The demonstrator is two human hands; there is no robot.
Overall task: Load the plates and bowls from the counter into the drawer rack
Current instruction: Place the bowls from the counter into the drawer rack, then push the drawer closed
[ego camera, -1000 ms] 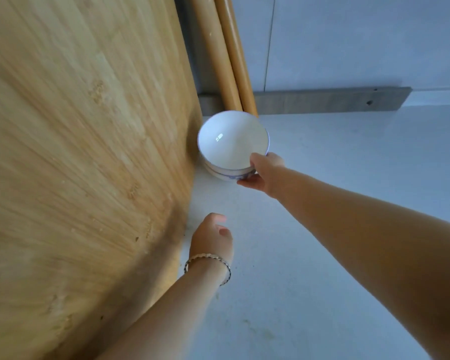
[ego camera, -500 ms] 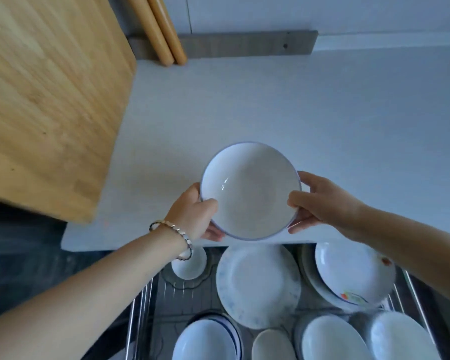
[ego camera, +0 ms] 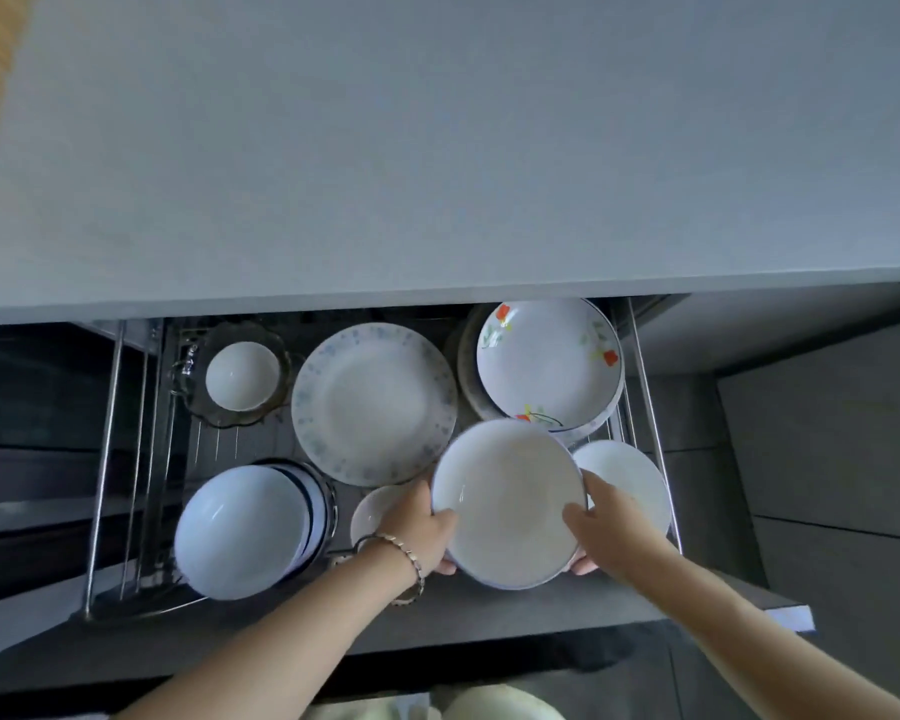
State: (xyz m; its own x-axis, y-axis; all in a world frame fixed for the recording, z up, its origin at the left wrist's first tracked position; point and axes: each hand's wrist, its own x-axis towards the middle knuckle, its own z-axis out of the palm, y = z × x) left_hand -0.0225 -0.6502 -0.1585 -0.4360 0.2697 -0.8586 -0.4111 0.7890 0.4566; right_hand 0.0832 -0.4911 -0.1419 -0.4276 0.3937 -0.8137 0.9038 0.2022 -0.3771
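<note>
— Where is the bowl (ego camera: 507, 504)?

— Low and right of the middle of the frame, mouth up, over the near right part of the drawer rack (ego camera: 102, 459). It hangs between the two hands, so it lies straight ahead of both, and neither has to reach.

— How are the hands set?

— The left hand (ego camera: 419, 527) grips the left rim, thumb over the edge and fingers curled beneath. The right hand (ego camera: 611, 527) grips the right rim the same way. Both are closed on the bowl, one opposite the other.

— Any long axis to mind?

— None. It is round, so only its level counts, and it looks nearly level, tipped a little toward the camera.

— What is around it?

— Just beside its left edge sits a small bowl (ego camera: 372, 511), half hidden by the left wrist. To the right, a white bowl (ego camera: 630, 480) shows from behind the right hand. Above it in the frame are the blue-flecked plate (ego camera: 372, 402) and the flowered plate (ego camera: 546, 366); the held bowl overlaps both edges in this view. A stack of bowls (ego camera: 240, 530) stands at lower left, well apart.

— Is it down yet?

— I cannot tell. Whatever is beneath it is hidden, and so is any contact. My guess is that the move is straight down, between the small bowl and the white bowl.

— And the bench (ego camera: 437, 148)?

— It fills the upper half of the frame.
</note>
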